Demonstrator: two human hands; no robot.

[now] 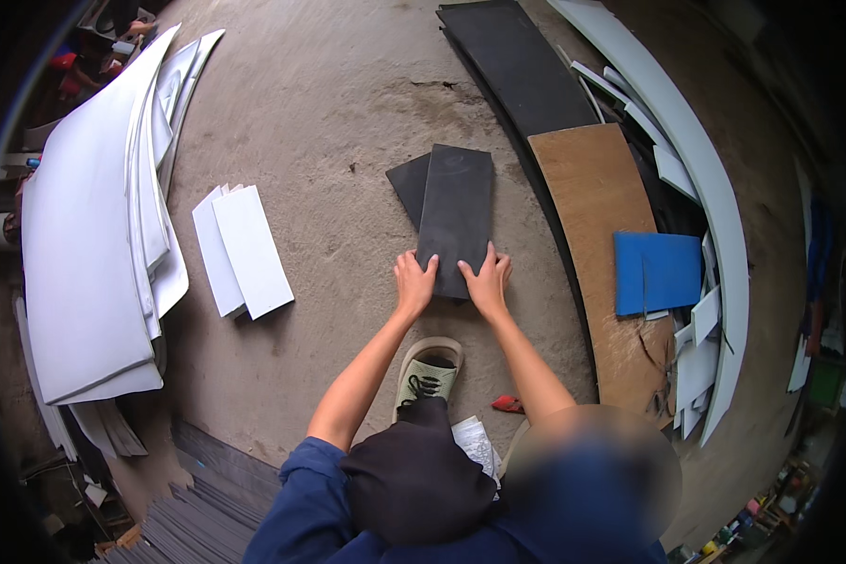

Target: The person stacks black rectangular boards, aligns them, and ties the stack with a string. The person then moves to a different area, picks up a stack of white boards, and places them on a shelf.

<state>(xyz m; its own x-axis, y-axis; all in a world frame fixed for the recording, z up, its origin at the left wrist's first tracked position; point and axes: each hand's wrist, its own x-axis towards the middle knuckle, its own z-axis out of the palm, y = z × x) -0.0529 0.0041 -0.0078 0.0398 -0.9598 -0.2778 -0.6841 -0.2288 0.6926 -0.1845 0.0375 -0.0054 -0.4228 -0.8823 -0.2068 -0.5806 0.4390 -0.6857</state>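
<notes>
A dark grey rectangular board (458,202) lies in front of me on the concrete floor, its near end toward me. Another dark board (409,188) sticks out at an angle from beneath it on the left. My left hand (414,282) grips the upper board's left edge near its near end, thumb on top. Opposite it, my right hand (487,282) holds the right edge in the same way. The fingers curl down the sides and are partly hidden. How many pieces lie between the hands, I cannot tell.
White boards (254,249) lie stacked to the left, beside large white sheets (89,226). On the right are long black sheets (522,66), a brown board (587,179), a blue piece (658,273) and white offcuts (696,371). A small red object (508,404) lies near my shoe (428,371).
</notes>
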